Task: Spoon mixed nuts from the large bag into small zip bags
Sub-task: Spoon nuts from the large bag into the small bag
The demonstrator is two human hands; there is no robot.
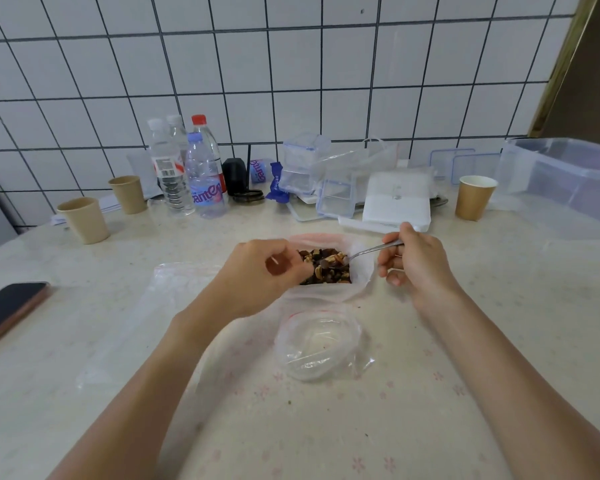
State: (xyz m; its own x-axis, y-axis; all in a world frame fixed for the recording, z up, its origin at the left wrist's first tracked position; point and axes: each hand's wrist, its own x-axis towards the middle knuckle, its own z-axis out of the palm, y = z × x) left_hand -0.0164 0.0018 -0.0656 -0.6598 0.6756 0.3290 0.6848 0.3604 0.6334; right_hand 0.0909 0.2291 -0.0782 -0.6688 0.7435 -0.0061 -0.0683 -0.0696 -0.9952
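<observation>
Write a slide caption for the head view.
Right hand dips metal spoon into clear nut bag held by left hand.

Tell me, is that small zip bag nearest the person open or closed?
Open: the small zip bag has its mouth spread wide, and it looks almost empty.

paper cups (83,220): 3 | water bottles (205,174): 4 upright | zip bags (317,344): 3 | spoon (361,252): 1 | phone (9,306): 1 | large clear bin (561,178): 1, at 2 o'clock
</observation>
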